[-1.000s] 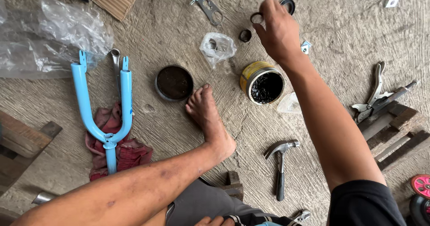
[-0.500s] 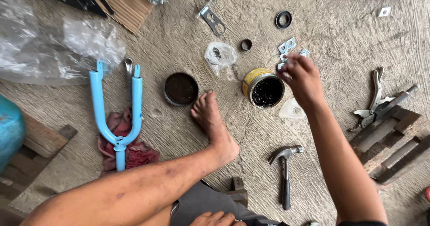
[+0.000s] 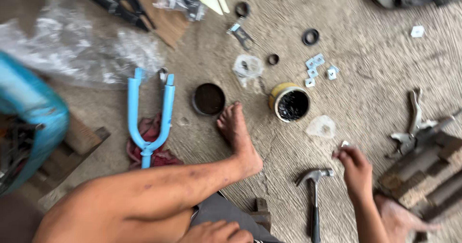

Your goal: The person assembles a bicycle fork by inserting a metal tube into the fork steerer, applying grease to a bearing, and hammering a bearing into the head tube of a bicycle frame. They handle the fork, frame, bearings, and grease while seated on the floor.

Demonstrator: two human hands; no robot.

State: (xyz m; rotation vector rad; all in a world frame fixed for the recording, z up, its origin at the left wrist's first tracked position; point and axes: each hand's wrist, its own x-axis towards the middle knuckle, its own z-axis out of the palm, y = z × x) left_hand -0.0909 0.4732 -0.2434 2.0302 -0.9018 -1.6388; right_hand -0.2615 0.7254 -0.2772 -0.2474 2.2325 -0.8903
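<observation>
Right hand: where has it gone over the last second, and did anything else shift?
The right hand drew back from the rings at the far side, past the grease tin, toward the body, and now pinches a small metal piece above the hammer. Fork, lid and foot stayed put.

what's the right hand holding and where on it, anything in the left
The right hand pinches a small pale metal piece at its fingertips; exact grip spot is too blurred. The left hand looks empty.

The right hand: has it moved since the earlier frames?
Yes. The right hand has drawn back from beyond the open tin to the near side, beside the hammer.
</observation>
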